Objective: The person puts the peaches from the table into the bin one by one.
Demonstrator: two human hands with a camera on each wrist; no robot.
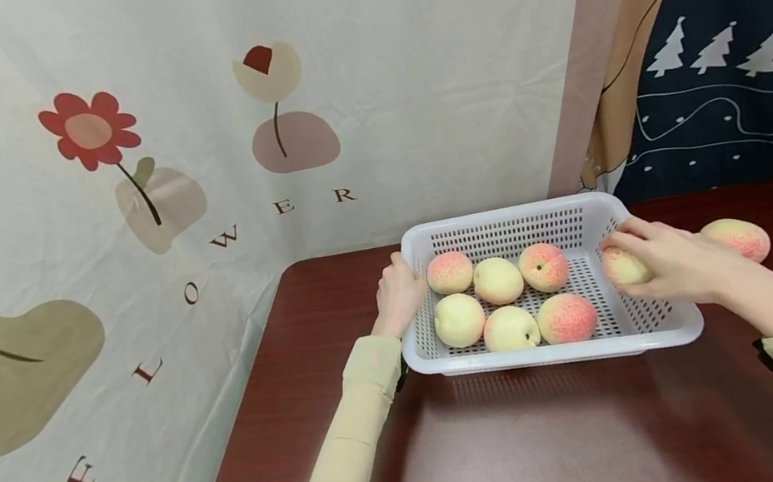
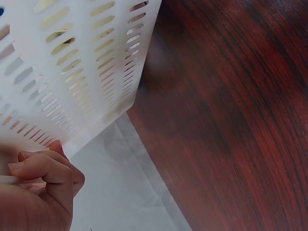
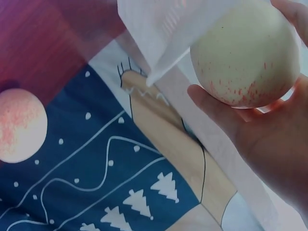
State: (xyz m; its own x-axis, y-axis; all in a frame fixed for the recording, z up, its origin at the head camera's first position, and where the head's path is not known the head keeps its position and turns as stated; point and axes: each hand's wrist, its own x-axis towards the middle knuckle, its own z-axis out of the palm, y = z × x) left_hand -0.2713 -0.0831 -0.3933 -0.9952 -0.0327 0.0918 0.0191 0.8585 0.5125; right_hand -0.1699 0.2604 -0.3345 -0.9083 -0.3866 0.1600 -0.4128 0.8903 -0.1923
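A white perforated plastic basket (image 1: pixel 526 357) holds several yellow and pink peaches, one of them the pink-speckled peach (image 1: pixel 567 318) near its front. My left hand (image 1: pixel 399 296) grips the basket's left rim; in the left wrist view its curled fingers (image 2: pixel 53 168) hook over the edge. Over the basket's right end, my right hand (image 1: pixel 678 262) grips a pale yellow peach (image 3: pixel 248 57) with red flecks, fingers and thumb around it. Outside the basket, just beyond the right hand, another peach (image 1: pixel 739 239) lies on the table.
The dark red-brown wooden table (image 1: pixel 541 452) extends in front of the basket. A pale cloth with flower prints (image 1: pixel 437 81) hangs behind and to the left. A dark blue printed cloth (image 1: pixel 738 109) with white trees hangs at the back right.
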